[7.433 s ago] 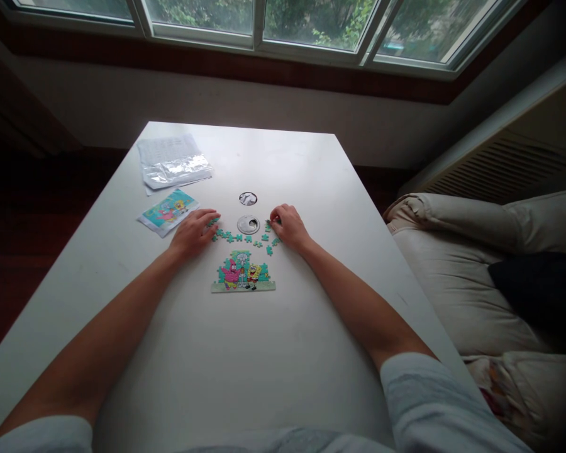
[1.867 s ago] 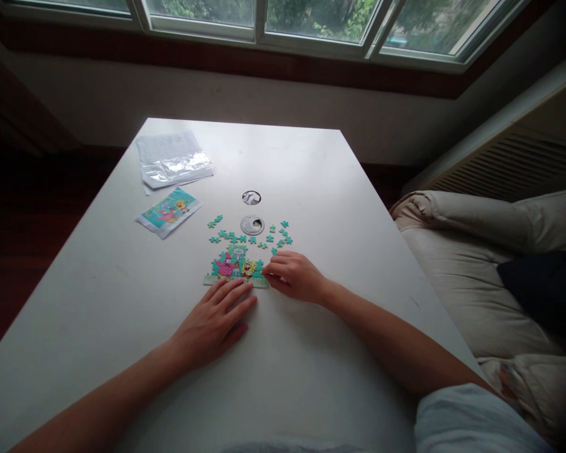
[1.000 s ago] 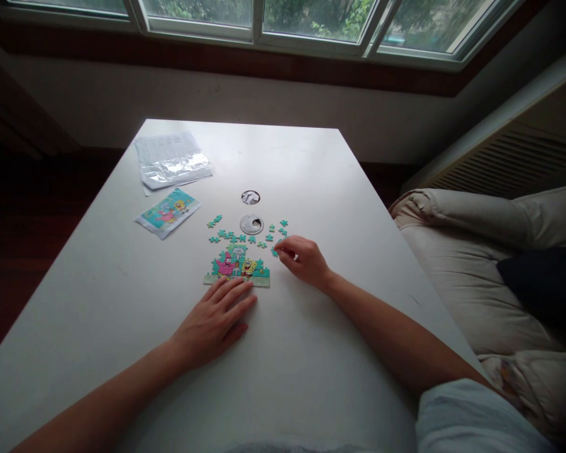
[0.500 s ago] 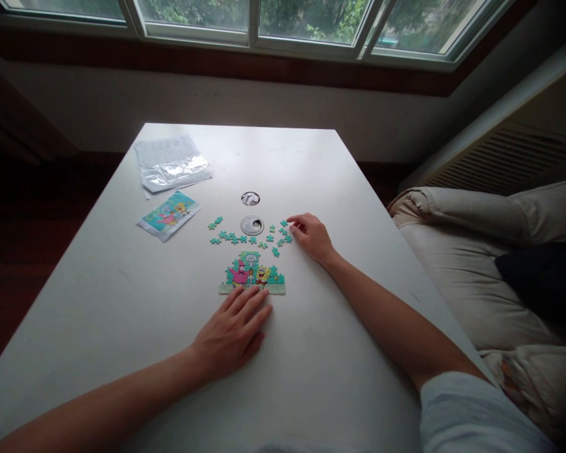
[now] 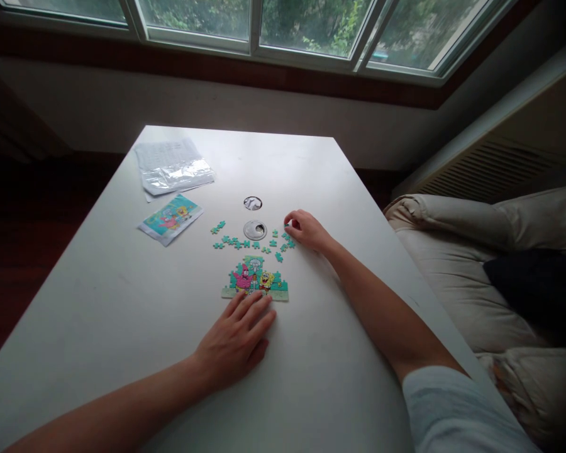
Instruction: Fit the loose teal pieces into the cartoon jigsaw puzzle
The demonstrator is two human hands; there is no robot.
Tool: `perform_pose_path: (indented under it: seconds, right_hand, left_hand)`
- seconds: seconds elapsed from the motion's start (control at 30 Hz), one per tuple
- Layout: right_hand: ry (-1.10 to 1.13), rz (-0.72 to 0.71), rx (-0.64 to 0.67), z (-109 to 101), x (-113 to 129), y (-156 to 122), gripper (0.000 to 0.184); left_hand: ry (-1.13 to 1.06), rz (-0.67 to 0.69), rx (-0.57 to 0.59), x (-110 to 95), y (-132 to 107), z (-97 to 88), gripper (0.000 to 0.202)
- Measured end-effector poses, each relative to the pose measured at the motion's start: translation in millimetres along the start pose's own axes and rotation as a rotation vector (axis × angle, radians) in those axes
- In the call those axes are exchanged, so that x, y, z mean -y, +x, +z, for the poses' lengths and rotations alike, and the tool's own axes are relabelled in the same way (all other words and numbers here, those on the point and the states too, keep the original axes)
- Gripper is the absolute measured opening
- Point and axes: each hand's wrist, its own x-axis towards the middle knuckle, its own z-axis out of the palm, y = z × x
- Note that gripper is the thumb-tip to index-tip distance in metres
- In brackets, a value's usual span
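Note:
A partly joined jigsaw puzzle (image 5: 255,277) with cartoon figures lies in the middle of the white table. My left hand (image 5: 239,333) rests flat at its lower edge, fingers stretched out and fingertips touching the bottom row. Beyond the puzzle, loose green puzzle pieces (image 5: 236,242) are scattered in a rough row, with several more in a cluster on the right. At that cluster, my right hand (image 5: 307,230) is closed in a pinch, thumb and index finger on a small green puzzle piece (image 5: 286,226) that is partly hidden by the fingers.
A round grey grommet (image 5: 255,230) and a round opening (image 5: 253,203) sit in the tabletop. To the left lie a printed picture sheet (image 5: 170,219) and a clear plastic bag with paper (image 5: 174,167). A beige sofa (image 5: 443,251) stands along the right side, below the window wall.
My right hand's fingers have closed at a green puzzle piece in the right cluster. The left hand stays on the puzzle's lower edge. The view has shifted slightly.

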Motion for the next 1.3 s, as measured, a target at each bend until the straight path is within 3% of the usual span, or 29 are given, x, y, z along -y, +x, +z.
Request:
perform_pose_path:
  seconds: [0.17,0.33,0.47,0.57,0.67,0.73,0.87,1.03,1.3]
  right_hand:
    - [0.033,0.012,-0.038,1.3,4.6,-6.4,0.013]
    - [0.226,0.105,-0.122,0.6,12.7,-15.6,0.011]
    - [0.476,0.136,-0.186,2.4,38.4,-17.5,0.027]
    - [0.711,0.097,-0.038,12.7,74.1,-20.9,0.024]
    - [0.851,0.067,0.196,26.6,111.9,-26.2,0.02]
    - [0.779,0.006,0.281,34.2,131.9,-27.5,0.015]
    - [0.509,-0.133,0.322,44.7,153.3,-20.2,0.017]
    - [0.403,-0.261,0.304,56.3,157.5,-9.2,0.008]
    - [0.317,-0.336,0.294,64.9,153.1,-8.1,0.004]
  left_hand:
    - [0.028,-0.018,-0.029,3.5,-1.5,-0.2,0.046]
    - [0.095,-0.097,-0.084,6.2,-3.1,0.0,0.042]
    - [0.099,-0.111,-0.092,7.6,-2.9,0.3,0.044]
    - [0.079,-0.114,-0.091,8.3,-2.3,0.2,0.045]
    - [0.064,-0.128,-0.083,8.5,-1.9,-1.2,0.044]
    - [0.048,-0.138,-0.078,9.0,-1.7,-2.6,0.044]
    - [0.006,-0.123,-0.072,11.7,-1.7,-5.5,0.044]
    - [-0.015,-0.103,-0.079,14.1,-1.5,-8.1,0.044]
    - [-0.027,-0.115,-0.079,13.3,-0.8,-8.1,0.044]
